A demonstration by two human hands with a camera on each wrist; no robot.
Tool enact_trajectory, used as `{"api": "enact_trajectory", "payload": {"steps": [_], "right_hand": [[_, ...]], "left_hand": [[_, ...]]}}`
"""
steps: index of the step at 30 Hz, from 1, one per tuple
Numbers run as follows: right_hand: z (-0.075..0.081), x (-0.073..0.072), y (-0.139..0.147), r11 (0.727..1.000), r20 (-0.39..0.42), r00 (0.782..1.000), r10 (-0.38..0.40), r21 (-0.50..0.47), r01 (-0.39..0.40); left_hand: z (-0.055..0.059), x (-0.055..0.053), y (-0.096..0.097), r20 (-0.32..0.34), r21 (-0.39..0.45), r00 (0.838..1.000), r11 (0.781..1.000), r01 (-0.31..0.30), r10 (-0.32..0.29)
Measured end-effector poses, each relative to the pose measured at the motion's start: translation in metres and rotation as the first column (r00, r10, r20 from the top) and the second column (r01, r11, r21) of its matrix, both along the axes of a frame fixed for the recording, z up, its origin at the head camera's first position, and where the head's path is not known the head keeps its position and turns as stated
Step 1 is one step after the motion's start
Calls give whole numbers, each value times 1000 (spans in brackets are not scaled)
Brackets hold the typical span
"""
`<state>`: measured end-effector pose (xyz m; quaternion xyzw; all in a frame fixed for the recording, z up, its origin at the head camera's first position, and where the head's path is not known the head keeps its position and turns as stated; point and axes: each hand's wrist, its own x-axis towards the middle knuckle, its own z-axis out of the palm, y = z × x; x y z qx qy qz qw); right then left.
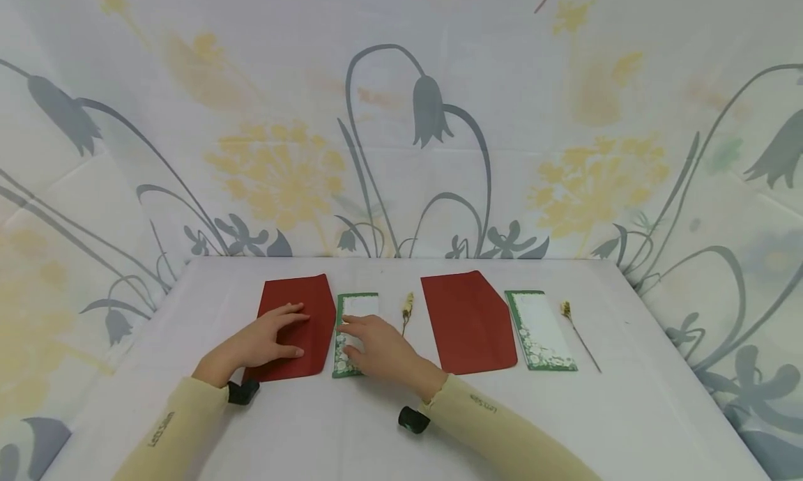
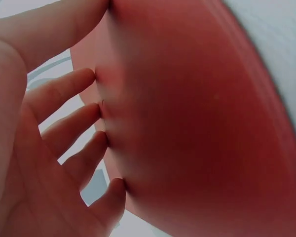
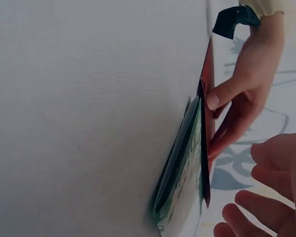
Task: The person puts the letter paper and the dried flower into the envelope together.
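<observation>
My left hand (image 1: 263, 340) rests on the left red envelope (image 1: 321, 327), its fingertips and thumb spread and touching the paper. In the left wrist view those fingertips press into the red surface (image 2: 197, 113). My right hand (image 1: 384, 350) is over a white card with a green floral border (image 1: 360, 304), just right of that envelope. The right wrist view shows its loosely bent fingers (image 3: 264, 207) apart from the card (image 3: 182, 168), holding nothing. The card there looks layered, with dark green edges. A dried yellow flower stem (image 1: 408, 305) lies right of the card.
A second red envelope (image 1: 470, 327) lies to the right, with another green-bordered card (image 1: 539, 324) beside it. Farther right is a second dried flower (image 1: 580, 338). A white cloth covers the table (image 1: 640, 411); a flower-patterned curtain (image 1: 514, 153) hangs behind.
</observation>
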<state>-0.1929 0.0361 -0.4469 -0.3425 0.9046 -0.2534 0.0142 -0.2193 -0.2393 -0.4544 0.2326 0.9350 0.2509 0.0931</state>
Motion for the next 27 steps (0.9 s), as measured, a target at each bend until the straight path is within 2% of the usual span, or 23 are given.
{"api": "enact_trajectory", "payload": {"steps": [4, 9, 17, 27], "right_hand": [[4, -3, -13, 989, -23, 998, 57, 140, -53], [2, -7, -26, 958, -30, 993, 116, 268, -104], [-1, -8, -40, 891, -81, 980, 182, 436, -129], [-5, -4, -47, 865, -39, 988, 150, 489, -111]], "left_hand": [[2, 0, 1, -18, -18, 1000, 1000, 0, -1], [1, -1, 1, -41, -30, 999, 1000, 9, -10], [2, -2, 2, -68, -20, 997, 1000, 20, -22], [2, -3, 7, -121, -36, 993, 999, 2, -6]]}}
